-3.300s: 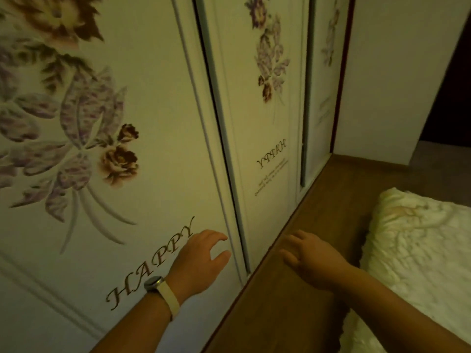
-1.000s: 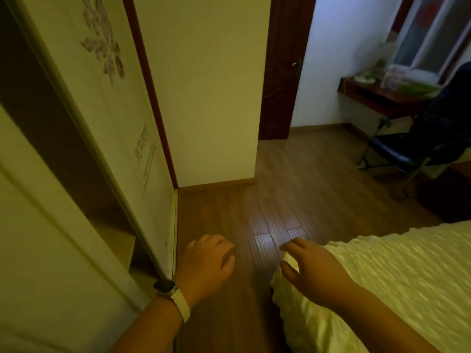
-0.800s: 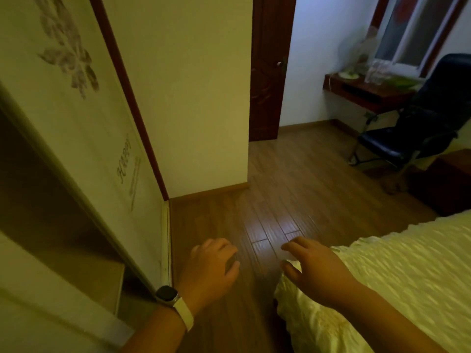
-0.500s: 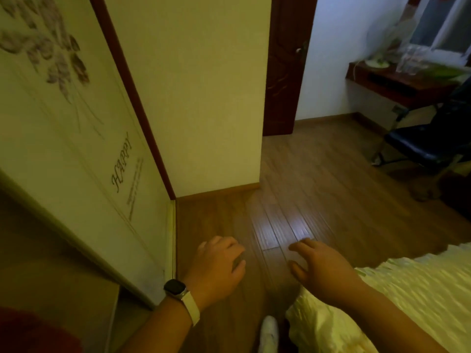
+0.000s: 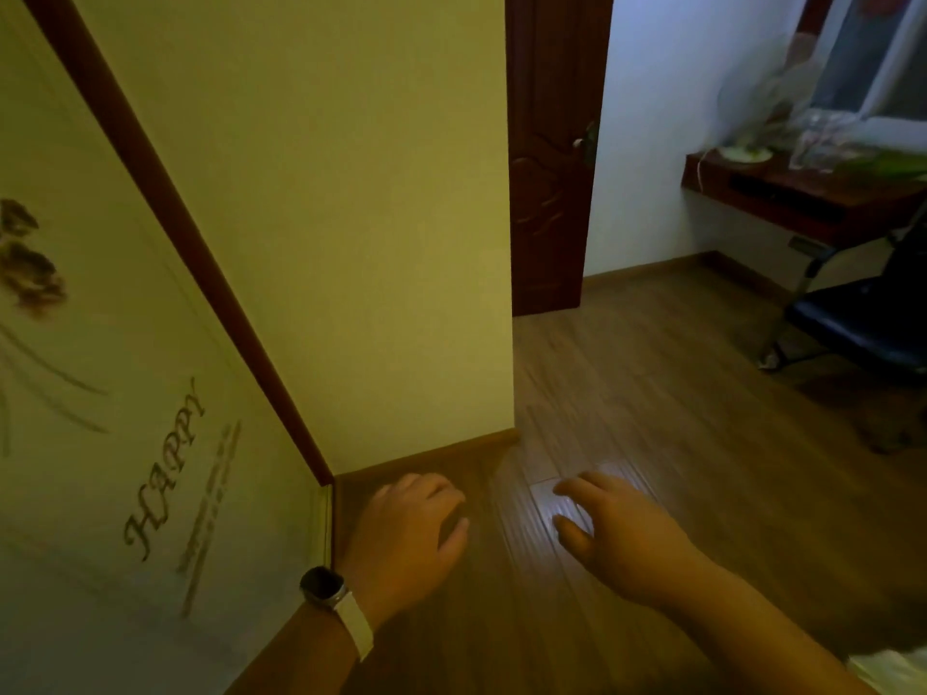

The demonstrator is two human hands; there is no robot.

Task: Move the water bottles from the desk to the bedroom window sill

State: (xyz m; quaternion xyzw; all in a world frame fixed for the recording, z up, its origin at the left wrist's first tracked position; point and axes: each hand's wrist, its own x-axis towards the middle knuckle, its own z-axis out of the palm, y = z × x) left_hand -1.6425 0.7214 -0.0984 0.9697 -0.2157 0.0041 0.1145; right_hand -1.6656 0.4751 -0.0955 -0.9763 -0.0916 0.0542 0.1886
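1. Water bottles [image 5: 822, 137] in neither hand: far off at the upper right, on the dark tabletop under the window.
2. Nearest, at the lower right corner: a scrap of pale, wrinkled bedding [image 5: 893, 669].
3. Left hand [image 5: 406, 539] palm down over the floor, grip loose, fingers softly curled, holding nothing; dark-faced watch [image 5: 323, 586] on a pale band at the wrist.
4. Right hand [image 5: 622, 539] beside it and apart, palm down, grip just as loose, fingers a little spread, holding nothing.
5. Beneath both: wooden floor [image 5: 627, 393] of long brown planks, smooth, with a pale sheen just ahead of the right hand.
6. At left: wardrobe door [image 5: 125, 393], a smooth cream panel printed with brown flowers and slanting script reading "HAPPY", edged by a dark red-brown strip.
7. Past it: plain cream wall [image 5: 326, 218], flat and matte, wooden skirting at its foot, ending in a square corner.
8. Behind that corner: dark brown panelled door [image 5: 549, 168] with curved mouldings and a small metal handle.
9. Further right: black chair [image 5: 863, 323], padded seat on thin metal legs, near the tabletop.
10. Farthest: tabletop [image 5: 802, 203], a long reddish-brown wooden slab against a white wall, the bottles on it only clear, glinting, blurred shapes; upright or lying, and the line of the long axis, not possible to tell. Something green [image 5: 893, 165] just beside them, window [image 5: 873, 57] above.
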